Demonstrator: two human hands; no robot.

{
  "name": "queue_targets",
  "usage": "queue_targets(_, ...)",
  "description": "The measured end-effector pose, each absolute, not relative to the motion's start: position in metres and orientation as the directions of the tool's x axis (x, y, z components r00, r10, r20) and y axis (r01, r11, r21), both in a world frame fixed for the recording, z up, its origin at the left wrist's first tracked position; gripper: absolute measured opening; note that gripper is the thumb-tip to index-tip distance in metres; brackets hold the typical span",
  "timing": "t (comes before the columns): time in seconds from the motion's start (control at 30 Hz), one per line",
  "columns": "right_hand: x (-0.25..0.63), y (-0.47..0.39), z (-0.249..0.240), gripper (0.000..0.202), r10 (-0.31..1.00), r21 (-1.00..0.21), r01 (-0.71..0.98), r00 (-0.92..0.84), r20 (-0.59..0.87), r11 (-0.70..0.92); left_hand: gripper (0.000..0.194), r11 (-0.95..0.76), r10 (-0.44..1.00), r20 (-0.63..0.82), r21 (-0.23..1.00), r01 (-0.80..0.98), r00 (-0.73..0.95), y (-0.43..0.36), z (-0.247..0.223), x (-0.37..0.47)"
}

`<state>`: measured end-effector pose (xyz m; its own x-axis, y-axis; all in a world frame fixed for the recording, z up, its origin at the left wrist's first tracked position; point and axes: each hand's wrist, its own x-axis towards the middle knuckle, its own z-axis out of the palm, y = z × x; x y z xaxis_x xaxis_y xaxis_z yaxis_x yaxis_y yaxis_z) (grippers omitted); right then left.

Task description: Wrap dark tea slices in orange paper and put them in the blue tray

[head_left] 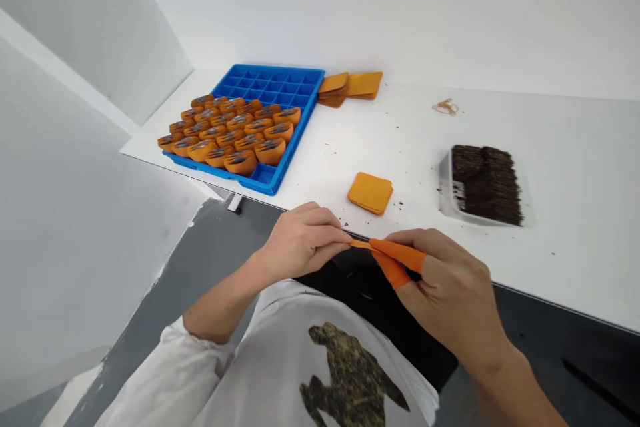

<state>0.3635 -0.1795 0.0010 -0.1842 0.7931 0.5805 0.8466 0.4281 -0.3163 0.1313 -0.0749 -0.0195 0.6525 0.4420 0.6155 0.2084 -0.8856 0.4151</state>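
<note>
Over the table's front edge, my left hand (pixel 307 240) pinches one end of a thin orange piece (pixel 361 244), seen almost edge-on. The other end is between the thumb and forefinger of my right hand (pixel 445 287), both covered by orange finger cots (pixel 403 255). Just beyond my hands lies a small stack of orange square sheets (pixel 371 193) with rounded corners. To the right, a clear plastic box (pixel 447 190) holds dark brown, thin pieces (pixel 490 190) packed in rows.
At the left stands a blue compartment tray (pixel 265 174), its nearer part filled with folded orange bundles (pixel 241 162) holding dark pieces. More orange sheets (pixel 365 85) lie beside its back corner. Tan rubber bands (pixel 445 107) and dark crumbs are on the white table (pixel 575 200).
</note>
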Motion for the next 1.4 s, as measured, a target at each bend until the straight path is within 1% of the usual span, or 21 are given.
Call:
queue_targets(0.13, 0.349, -0.169, -0.004, 0.02, 0.778, -0.319, 0.831, -0.199, 0.596, 0.456, 0.024, -0.884, 0.465, 0.585, 0.356, 0.304, 0.665, -0.077, -0.021, 0.121)
queue_targets(0.27, 0.335, -0.159, -0.008, 0.018, 0.774, -0.338, 0.812, -0.204, 0.599, 0.475, 0.024, -0.87, 0.486, 0.553, 0.377, 0.318, 0.677, -0.074, -0.024, 0.109)
queue_targets(0.33, 0.333, -0.155, -0.008, 0.014, 0.774, -0.366, 0.798, -0.187, 0.605, 0.479, 0.023, -0.861, 0.506, 0.555, 0.378, 0.342, 0.66, -0.065, -0.018, 0.096)
queue_targets(0.4, 0.336, -0.154, -0.008, 0.01, 0.779, -0.397, 0.794, -0.148, 0.609, 0.461, 0.022, -0.828, 0.559, 0.57, 0.354, 0.434, 0.603, -0.048, -0.007, 0.078)
queue_targets(0.47, 0.345, -0.154, -0.009, 0.01, 0.792, -0.418, 0.801, -0.111, 0.6, 0.429, 0.022, -0.739, 0.651, 0.562, 0.318, 0.593, 0.51, -0.026, 0.006, 0.058)
queue_targets(0.53, 0.355, -0.156, -0.009, 0.014, 0.811, -0.44, 0.809, -0.073, 0.581, 0.389, 0.024, -0.605, 0.753, 0.502, 0.274, 0.748, 0.425, -0.003, 0.016, 0.043)
queue_targets(0.63, 0.369, -0.16, -0.011, 0.017, 0.83, -0.478, 0.813, -0.012, 0.557, 0.332, 0.024, -0.47, 0.849, 0.369, 0.2, 0.86, 0.379, 0.02, 0.022, 0.037)
queue_targets(0.7, 0.375, -0.163, -0.013, 0.019, 0.834, -0.495, 0.811, 0.015, 0.552, 0.313, 0.025, -0.453, 0.869, 0.31, 0.181, 0.873, 0.386, 0.026, 0.022, 0.041)
queue_targets(0.87, 0.386, -0.169, -0.017, 0.017, 0.833, -0.51, 0.815, 0.062, 0.55, 0.276, 0.023, -0.449, 0.886, 0.233, 0.205, 0.87, 0.402, 0.026, 0.026, 0.044)
queue_targets(1.03, 0.393, -0.172, -0.021, 0.017, 0.846, -0.546, 0.805, 0.108, 0.523, 0.234, 0.021, -0.419, 0.904, 0.192, 0.212, 0.883, 0.383, 0.029, 0.032, 0.034)
queue_targets(1.2, 0.396, -0.173, -0.024, 0.017, 0.85, -0.56, 0.796, 0.116, 0.514, 0.231, 0.022, -0.414, 0.906, 0.166, 0.157, 0.897, 0.389, 0.032, 0.035, 0.029)
queue_targets(1.3, 0.398, -0.173, -0.026, 0.017, 0.843, -0.565, 0.79, 0.122, 0.525, 0.237, 0.023, -0.429, 0.9, 0.125, 0.097, 0.898, 0.417, 0.034, 0.036, 0.034)
queue_targets(1.4, 0.399, -0.173, -0.026, 0.017, 0.834, -0.56, 0.791, 0.121, 0.539, 0.248, 0.025, -0.412, 0.908, 0.099, 0.032, 0.911, 0.407, 0.034, 0.031, 0.043)
